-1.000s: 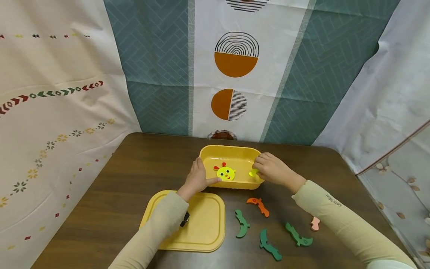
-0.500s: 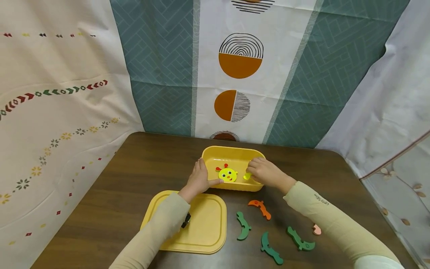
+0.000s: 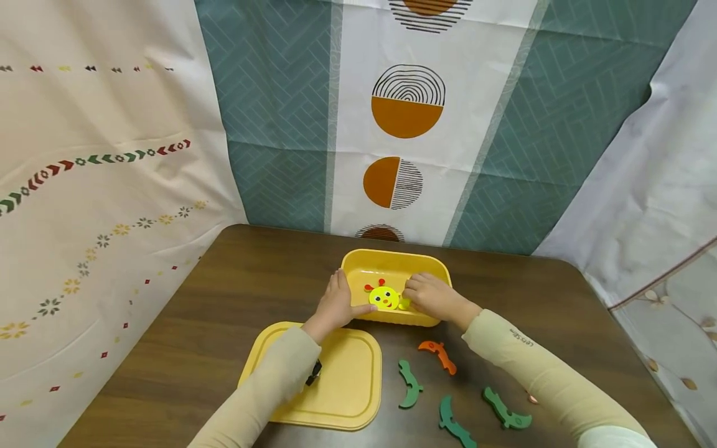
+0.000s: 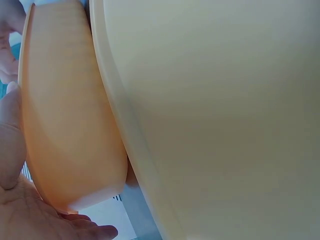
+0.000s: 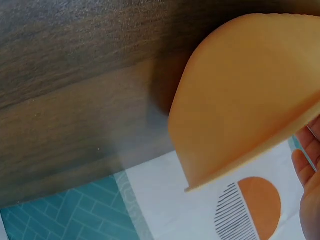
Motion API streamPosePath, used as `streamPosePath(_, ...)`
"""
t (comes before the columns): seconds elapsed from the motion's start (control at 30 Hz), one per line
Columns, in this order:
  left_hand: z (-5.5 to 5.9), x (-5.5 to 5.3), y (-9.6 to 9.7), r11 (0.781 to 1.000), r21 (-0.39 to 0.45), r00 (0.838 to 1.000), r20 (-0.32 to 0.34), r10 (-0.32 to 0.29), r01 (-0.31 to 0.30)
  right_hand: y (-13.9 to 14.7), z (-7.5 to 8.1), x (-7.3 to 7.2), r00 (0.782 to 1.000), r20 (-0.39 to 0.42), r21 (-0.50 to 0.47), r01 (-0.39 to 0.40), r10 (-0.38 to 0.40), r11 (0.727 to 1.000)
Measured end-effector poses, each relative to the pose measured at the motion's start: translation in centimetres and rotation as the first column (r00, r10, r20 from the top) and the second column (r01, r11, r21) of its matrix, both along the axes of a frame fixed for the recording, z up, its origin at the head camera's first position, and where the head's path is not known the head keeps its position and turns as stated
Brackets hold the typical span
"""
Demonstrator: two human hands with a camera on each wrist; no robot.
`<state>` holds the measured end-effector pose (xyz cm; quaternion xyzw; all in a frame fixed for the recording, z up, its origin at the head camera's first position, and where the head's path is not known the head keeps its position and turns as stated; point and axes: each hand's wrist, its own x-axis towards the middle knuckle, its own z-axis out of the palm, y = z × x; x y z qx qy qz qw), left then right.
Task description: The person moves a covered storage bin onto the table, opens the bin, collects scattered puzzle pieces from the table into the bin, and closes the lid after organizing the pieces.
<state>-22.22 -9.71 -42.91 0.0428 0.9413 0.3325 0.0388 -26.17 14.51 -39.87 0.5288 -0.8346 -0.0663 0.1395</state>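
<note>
My left hand (image 3: 335, 303) rests against the front left corner of a yellow plastic box (image 3: 358, 261), its fingers straight along the end and its thumb along the front rim. Inside the box lies a round yellow smiling-face piece (image 3: 384, 298) with red antennae. In the box's right part, my right hand (image 3: 430, 295) pinches a small yellow piece (image 3: 404, 304) close beside the face; my fingers hide most of it. The left wrist view shows the outer wall of the box (image 4: 75, 110) beside my left thumb. The right wrist view has the box's outside (image 5: 240, 95) but not the pinched piece.
A flat yellow lid (image 3: 347, 373) lies in front of the box, partly under my left forearm. Right of it on the dark wooden table (image 3: 269, 274) are a curved orange piece (image 3: 438, 356) and several green ones (image 3: 411, 384). A pink piece (image 3: 532, 399) is mostly behind my right sleeve.
My right hand has moved left inside the box, bringing the small yellow piece up to the face piece. The left hand has stayed at the box's corner; the head view has shifted slightly.
</note>
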Motion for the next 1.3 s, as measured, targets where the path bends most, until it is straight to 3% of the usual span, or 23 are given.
streamPosePath(0.9,-0.4,0.3,0.3,1.0,0.01,0.999,-0.051,0.0,0.0,-0.1,-1.7,-1.6,1.0,-0.006,0.077,0.017,-0.016,0.997)
streamPosePath(1.3,-0.7,0.5,0.4,0.999,0.033,0.999,-0.04,0.02,-0.019,0.3,-2.4,-1.7,1.0,0.003,0.014,0.007,-0.007,1.0)
